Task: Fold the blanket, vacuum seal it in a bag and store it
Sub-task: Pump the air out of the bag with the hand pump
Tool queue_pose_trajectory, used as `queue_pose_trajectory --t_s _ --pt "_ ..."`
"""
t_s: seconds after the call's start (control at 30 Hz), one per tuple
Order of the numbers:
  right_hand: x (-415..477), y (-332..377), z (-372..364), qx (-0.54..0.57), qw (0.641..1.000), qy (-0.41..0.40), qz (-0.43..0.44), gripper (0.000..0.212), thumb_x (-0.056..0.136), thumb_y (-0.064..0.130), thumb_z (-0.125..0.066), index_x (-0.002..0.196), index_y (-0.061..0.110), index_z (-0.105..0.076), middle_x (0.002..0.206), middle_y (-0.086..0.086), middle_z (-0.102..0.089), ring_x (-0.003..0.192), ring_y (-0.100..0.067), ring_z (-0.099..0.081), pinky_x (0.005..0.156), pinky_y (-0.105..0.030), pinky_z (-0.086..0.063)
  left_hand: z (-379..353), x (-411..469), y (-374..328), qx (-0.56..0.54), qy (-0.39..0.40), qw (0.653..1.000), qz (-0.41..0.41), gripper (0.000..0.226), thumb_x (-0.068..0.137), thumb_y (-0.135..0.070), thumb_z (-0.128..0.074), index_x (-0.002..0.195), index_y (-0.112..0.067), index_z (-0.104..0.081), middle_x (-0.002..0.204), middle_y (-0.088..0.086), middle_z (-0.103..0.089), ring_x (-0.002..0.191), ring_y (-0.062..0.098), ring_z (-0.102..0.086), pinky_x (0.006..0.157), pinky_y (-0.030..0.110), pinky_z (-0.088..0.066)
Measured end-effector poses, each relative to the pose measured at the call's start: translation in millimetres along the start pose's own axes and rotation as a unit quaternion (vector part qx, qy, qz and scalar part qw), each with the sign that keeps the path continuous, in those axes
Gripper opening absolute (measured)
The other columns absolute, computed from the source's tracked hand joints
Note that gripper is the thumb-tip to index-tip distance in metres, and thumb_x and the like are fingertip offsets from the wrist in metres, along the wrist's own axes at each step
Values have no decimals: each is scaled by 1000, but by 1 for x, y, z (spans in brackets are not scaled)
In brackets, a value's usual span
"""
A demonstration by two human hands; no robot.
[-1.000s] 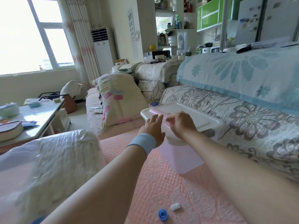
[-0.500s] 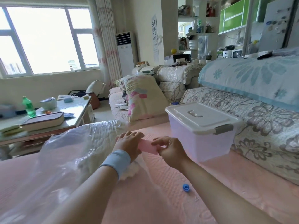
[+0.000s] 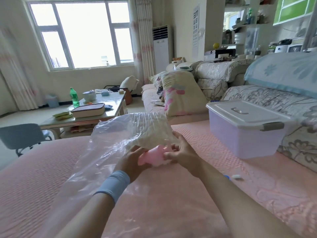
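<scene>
A clear plastic vacuum bag (image 3: pixel 109 143) lies on the pink sofa cover (image 3: pixel 188 203), with a folded white blanket (image 3: pixel 151 133) inside it at the far end. Both hands hold a small pink plastic piece (image 3: pixel 152 156) over the bag, just in front of the blanket. My left hand (image 3: pixel 132 160), with a light blue wristband, grips its left side. My right hand (image 3: pixel 181 152) pinches its right side. A lilac storage box with a white lid (image 3: pixel 245 127) stands shut on the sofa to the right.
A small blue cap (image 3: pixel 226 177) and a white bit (image 3: pixel 236 176) lie on the sofa cover right of my right forearm. A floral pillow (image 3: pixel 181 93) leans behind the bag. A coffee table (image 3: pixel 82 117) with a green bottle and a blue chair (image 3: pixel 22 136) stand left.
My hands came back from the box lid with the pink piece and brought it over the bag, close to the blanket. The view swung left.
</scene>
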State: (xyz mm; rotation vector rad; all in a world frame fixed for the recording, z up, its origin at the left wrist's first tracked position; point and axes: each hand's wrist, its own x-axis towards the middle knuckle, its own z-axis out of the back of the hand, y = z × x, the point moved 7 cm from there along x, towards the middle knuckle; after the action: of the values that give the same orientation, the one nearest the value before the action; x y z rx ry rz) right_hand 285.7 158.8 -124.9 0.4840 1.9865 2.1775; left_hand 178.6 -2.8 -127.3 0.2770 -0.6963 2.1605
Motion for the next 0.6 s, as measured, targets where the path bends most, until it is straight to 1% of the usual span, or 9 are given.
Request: queue_pose_trajectory --t_s 0.03,0.1,0.2,0.27,0.3,0.37,0.43,0.5,0.6 --pt "3 0 -8 49 998 28 -8 81 75 12 -82 140 33 -38 111 -12 -71 95 -19 -69 74 -33 -53 5 -3 6 -36 -19 999 18 48 70 -37 -83 113 -24 -67 108 -3 -58 93 22 -60 85 36 -50" --pt "6 0 -27 50 995 79 -21 80 69 24 -86 140 25 -50 117 -3 -71 103 -15 -68 82 -36 -52 12 -6 13 -104 -46 992 48 43 69 -39 -84 108 -28 -69 103 -9 -60 90 15 -62 83 35 -52" --pt "10 -10 -57 -90 990 104 -42 85 64 24 -88 141 25 -53 121 1 -69 103 -5 -69 90 -29 -57 22 -7 16 -199 -81 974 66 34 71 -36 -83 102 -34 -70 98 -17 -66 83 4 -65 76 30 -56" --pt "12 -7 -70 -158 983 83 -30 61 75 17 -84 131 24 -62 113 4 -72 87 9 -67 76 -13 -54 26 -4 9 -251 -73 962 72 34 72 -32 -82 104 -35 -69 95 -16 -70 79 4 -66 71 23 -55" --pt "18 -7 -74 -162 984 66 -20 49 80 14 -80 126 23 -66 108 3 -73 83 8 -67 75 -13 -55 26 0 8 -279 -63 955 78 38 74 -29 -82 109 -35 -68 94 -14 -71 79 5 -67 69 21 -55" --pt "31 -11 -71 -129 991 18 -8 37 84 12 -77 119 22 -71 103 0 -76 91 -5 -71 84 -32 -60 26 11 7 -328 -51 939 88 45 76 -21 -81 117 -32 -65 97 -11 -70 85 6 -68 70 22 -57" --pt "43 -20 -63 -109 993 -34 -13 25 84 17 -78 108 21 -70 101 -1 -76 96 -18 -72 87 -44 -60 25 21 21 -363 -71 922 111 38 83 -17 -74 116 -30 -62 100 -8 -69 91 13 -69 71 30 -59" --pt "52 -29 -49 -89 993 -78 -22 20 88 23 -76 105 20 -66 103 -1 -74 98 -21 -72 83 -41 -60 18 23 46 -340 -91 921 168 22 89 -15 -63 106 -28 -64 98 2 -69 86 23 -69 69 35 -59" --pt "60 -40 -36 -15 993 -114 -41 29 94 27 -69 118 18 -56 111 -6 -68 97 -25 -71 62 -31 -58 -8 17 75 -127 -20 965 228 21 89 -15 -55 97 -24 -71 103 4 -69 91 27 -66 83 25 -50"
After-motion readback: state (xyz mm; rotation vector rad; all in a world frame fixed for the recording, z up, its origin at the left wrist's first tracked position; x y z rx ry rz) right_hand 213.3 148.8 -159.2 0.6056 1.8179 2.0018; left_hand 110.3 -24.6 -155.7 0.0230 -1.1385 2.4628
